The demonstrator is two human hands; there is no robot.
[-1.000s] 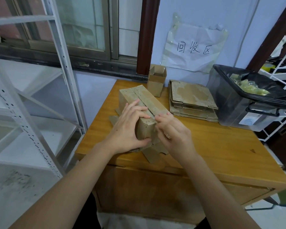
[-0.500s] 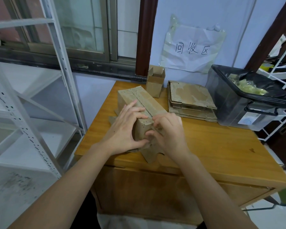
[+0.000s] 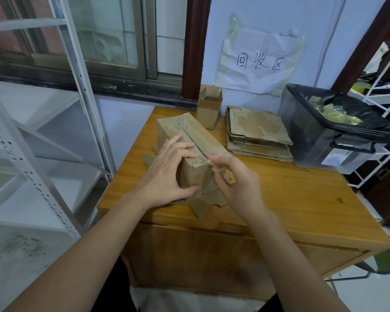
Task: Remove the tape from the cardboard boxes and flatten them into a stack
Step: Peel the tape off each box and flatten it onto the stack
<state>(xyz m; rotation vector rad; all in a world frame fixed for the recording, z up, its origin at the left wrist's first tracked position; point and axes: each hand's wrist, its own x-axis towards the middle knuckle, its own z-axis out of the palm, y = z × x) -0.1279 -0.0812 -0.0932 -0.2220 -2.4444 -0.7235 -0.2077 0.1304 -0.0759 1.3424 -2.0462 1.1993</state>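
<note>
Between both hands (image 3: 167, 174), taped cardboard box (image 3: 196, 140), gripped

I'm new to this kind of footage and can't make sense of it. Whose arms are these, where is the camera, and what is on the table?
There is no machine here: a person wears a wide-angle camera on the head, so you look down along their own bare arms. The left hand grips the near end of a long cardboard box on the wooden table. The right hand pinches at the box's near top corner, apparently picking at the tape there. Farther back stand a small open box, a stack of flattened cardboard, and a dark bin lined with a black bag, with crumpled yellowish scraps inside.
</note>
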